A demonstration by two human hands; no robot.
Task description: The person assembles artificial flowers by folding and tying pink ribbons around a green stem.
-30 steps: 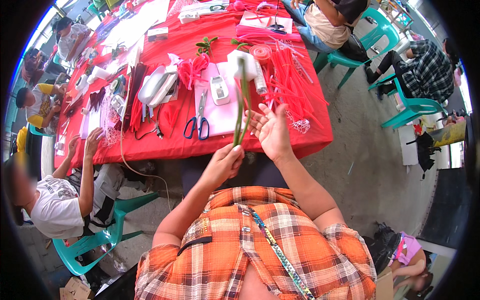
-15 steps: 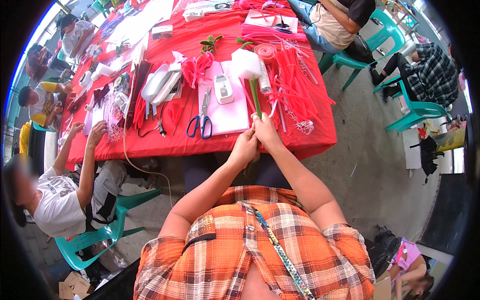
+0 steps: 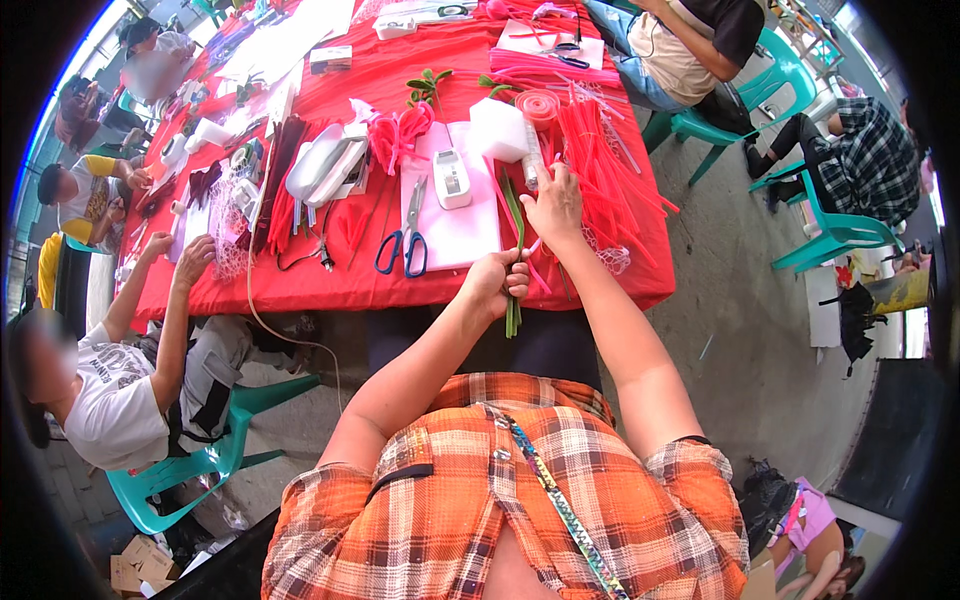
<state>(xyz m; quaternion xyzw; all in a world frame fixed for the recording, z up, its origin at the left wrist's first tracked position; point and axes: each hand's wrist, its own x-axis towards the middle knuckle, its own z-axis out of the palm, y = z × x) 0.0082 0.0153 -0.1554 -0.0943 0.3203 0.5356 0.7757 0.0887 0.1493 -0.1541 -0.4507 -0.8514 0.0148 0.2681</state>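
My left hand (image 3: 495,284) is closed around a bundle of green stems (image 3: 513,318), held upright at the table's front edge. Long green strips rise above the fist toward a white block-like piece (image 3: 499,130); whether the two are joined I cannot tell. My right hand (image 3: 555,205) is off the stems, fingers partly stretched and apart, beside a clear roll (image 3: 533,160); contact with the roll is unclear. Left of the stems lie blue-handled scissors (image 3: 403,240) and a white device (image 3: 451,179) on pink sheets (image 3: 465,235).
Red strips (image 3: 595,160) and a coiled red ribbon (image 3: 538,107) lie on the red-covered table (image 3: 350,283). A white cable (image 3: 290,338) hangs over its front edge. A seated person (image 3: 115,400) works at my left; green chairs (image 3: 835,235) stand at the right.
My right hand has let go of the stems and moved up and right toward the clear roll. My left hand keeps its hold, and more of the stems' lower ends shows.
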